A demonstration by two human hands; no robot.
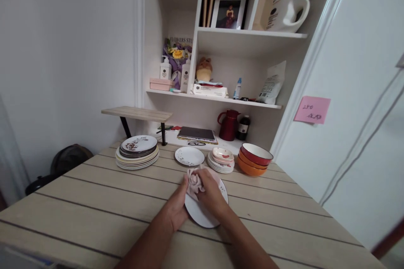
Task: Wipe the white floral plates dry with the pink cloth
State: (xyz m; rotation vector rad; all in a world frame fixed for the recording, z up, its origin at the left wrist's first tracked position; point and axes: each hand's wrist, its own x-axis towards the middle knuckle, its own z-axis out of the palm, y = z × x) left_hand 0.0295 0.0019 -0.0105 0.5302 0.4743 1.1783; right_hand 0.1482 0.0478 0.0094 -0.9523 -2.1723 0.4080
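A white plate with a dark rim (202, 214) is tilted up over the near middle of the table. My left hand (178, 204) grips its left edge, the fingers hidden behind it. Bunched on the plate's upper face is a pale pink cloth (195, 180). My right hand (208, 189) is closed on that cloth and presses it against the plate. Just beyond lies another white plate (190, 156) with a leafy pattern, flat on the table.
A stack of plates (137, 153) stands at the left, near a small raised shelf (137, 113). To the right are stacked small dishes (221, 161) and nested bowls (254, 159). A red jug (228, 125), a dark bottle (243, 127) and a laptop (196, 133) sit behind.
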